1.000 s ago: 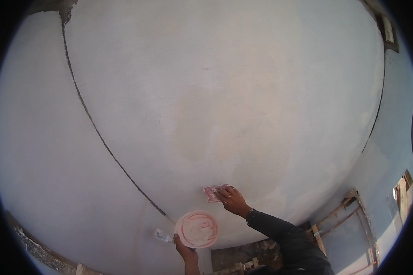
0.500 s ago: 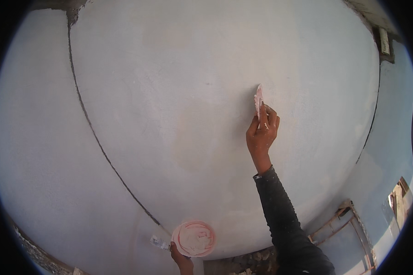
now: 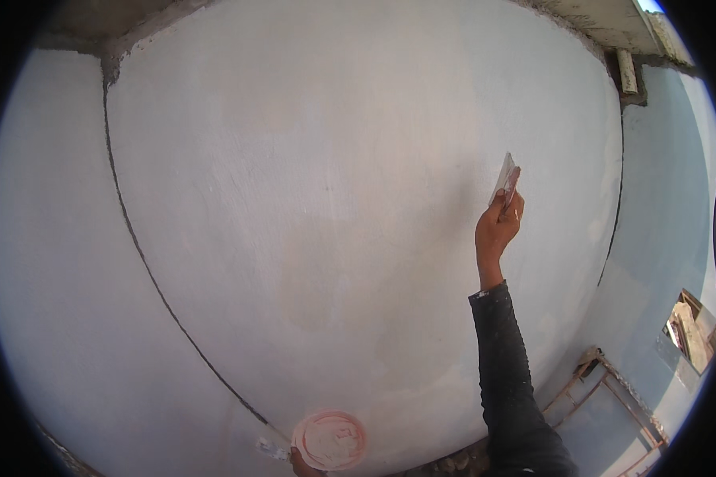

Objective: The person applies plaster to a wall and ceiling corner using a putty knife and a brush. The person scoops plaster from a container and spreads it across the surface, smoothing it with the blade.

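My right hand [image 3: 499, 228], on a raised arm in a dark, putty-spotted sleeve, grips a flat putty knife [image 3: 505, 181] at the upper right of the wall. The blade points up, and pinkish putty sticks to it. At the lower edge, my left hand [image 3: 303, 465] is closed at the side of a round pink tub [image 3: 328, 413]; most of this hand is out of the picture. Pale pink putty [image 3: 334, 442] fills the tub. Beside the left hand, a second, putty-smeared blade [image 3: 272, 449] juts out to the left; what holds it is hidden.
A broad, pale plastered wall [image 3: 310, 238] fills the view, with a dark vertical crack [image 3: 147, 266] on its left. A pipe stub [image 3: 628, 73] juts out at the upper right. Lower right are a rusty metal frame [image 3: 605, 389] and a wall opening [image 3: 690, 330]. Rubble [image 3: 461, 461] lies below.
My right hand has moved right with the putty knife, which has turned so that its flat face shows. The view has tilted up, so the tub and left hand sit lower.
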Tool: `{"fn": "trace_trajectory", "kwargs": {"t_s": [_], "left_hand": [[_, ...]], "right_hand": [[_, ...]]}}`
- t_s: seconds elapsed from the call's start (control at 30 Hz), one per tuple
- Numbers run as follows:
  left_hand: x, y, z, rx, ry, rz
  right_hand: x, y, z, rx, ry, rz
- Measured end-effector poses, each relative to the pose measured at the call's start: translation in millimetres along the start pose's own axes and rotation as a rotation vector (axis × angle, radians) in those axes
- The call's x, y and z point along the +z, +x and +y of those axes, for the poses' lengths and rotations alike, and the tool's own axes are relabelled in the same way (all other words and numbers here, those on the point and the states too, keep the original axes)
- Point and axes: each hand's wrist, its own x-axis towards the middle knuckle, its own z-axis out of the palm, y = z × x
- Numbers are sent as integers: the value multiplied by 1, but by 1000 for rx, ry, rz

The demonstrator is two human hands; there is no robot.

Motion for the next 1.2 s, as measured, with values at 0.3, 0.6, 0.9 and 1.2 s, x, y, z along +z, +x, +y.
{"fn": "trace_trajectory", "kwargs": {"t_s": [0.3, 0.6, 0.9, 1.2], "left_hand": [[-15, 9, -9, -18, -50, 32], [3, -3, 9, 15, -33, 67], [-3, 8, -19, 37, -8, -4], [-18, 5, -20, 216, 199, -92]], "right_hand": [[76, -108, -124, -646, 10, -393], [19, -111, -98, -723, 157, -559], [62, 8, -34, -542, -242, -38], [-63, -267, -1, -971, 100, -1190]]}}
